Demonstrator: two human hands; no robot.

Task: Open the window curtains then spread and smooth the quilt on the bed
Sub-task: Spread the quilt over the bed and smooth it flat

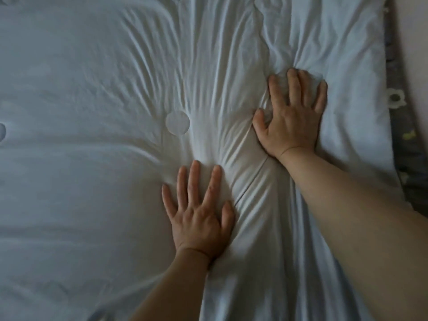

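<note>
A white quilt fills nearly the whole view, spread over the bed. Long wrinkles fan out across its middle, and a round stitched patch sits left of centre. My left hand lies flat on the quilt with fingers straight and spread, pressing down at lower centre. My right hand presses on the quilt farther up and to the right, fingers spread, with folds bunched against its fingertips and thumb. No window curtains appear in this view.
Along the right edge, the quilt ends and a dark grey sheet with pale flower prints shows beneath it. A pale strip of wall or floor runs beyond that at the far right.
</note>
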